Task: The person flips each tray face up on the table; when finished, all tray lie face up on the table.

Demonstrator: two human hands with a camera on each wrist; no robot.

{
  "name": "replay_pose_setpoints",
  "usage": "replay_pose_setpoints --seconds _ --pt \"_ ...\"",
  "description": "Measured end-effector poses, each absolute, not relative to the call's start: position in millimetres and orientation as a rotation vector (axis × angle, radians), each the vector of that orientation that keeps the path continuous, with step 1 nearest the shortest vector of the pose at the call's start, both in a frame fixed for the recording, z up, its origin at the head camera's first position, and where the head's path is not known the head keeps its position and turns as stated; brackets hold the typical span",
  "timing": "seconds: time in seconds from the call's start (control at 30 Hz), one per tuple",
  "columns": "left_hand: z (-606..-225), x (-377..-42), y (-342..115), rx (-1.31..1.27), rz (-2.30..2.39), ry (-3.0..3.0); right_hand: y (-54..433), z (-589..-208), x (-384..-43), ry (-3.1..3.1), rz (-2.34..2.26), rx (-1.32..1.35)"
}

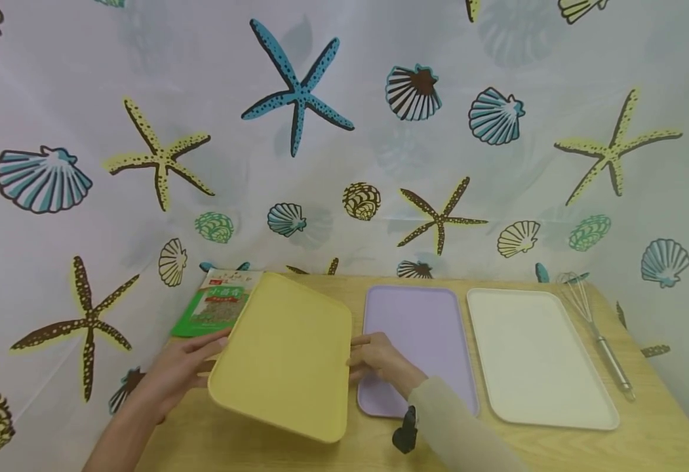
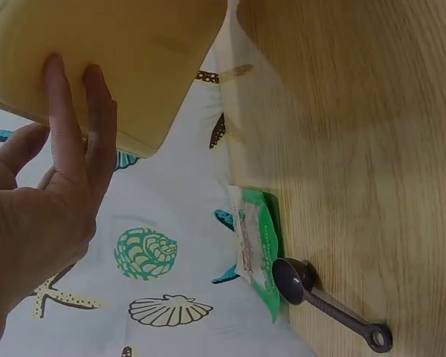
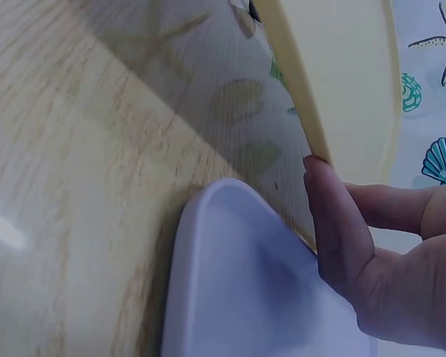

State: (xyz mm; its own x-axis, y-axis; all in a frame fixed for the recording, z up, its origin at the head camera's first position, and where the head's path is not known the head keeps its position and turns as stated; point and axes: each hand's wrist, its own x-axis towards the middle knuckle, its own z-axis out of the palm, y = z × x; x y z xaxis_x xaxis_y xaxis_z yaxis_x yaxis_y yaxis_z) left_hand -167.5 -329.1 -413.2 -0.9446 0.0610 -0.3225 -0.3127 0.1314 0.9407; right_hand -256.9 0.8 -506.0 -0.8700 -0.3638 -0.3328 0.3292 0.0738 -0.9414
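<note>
A yellow tray (image 1: 288,357) is held tilted above the wooden table, between both hands. My left hand (image 1: 181,367) holds its left edge; in the left wrist view the fingers (image 2: 63,111) lie against the tray's underside and the thumb is near the rim. Along the opposite edge, my right hand (image 1: 379,357) pinches the tray's rim, as the right wrist view shows. Just below the right hand lies a purple tray (image 1: 415,341), flat on the table.
A white tray (image 1: 541,357) lies right of the purple one, with a metal whisk (image 1: 600,341) beside it. At the back left sits a green and white packet (image 1: 217,305). A dark measuring spoon (image 2: 297,282) is near that packet. A shell-patterned cloth (image 1: 344,144) hangs behind the table.
</note>
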Motion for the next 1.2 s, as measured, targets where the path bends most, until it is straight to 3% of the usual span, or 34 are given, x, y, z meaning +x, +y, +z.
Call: replay_pose_setpoints --seconds 0.43,1.2 --pt "-438 -211 -345 -0.186 1.767 2.205 0 -507 -259 1.883 -1.856 -0.026" --pt "-457 -240 -346 -0.288 1.420 2.399 -17 -507 -280 2.072 -1.879 0.037"
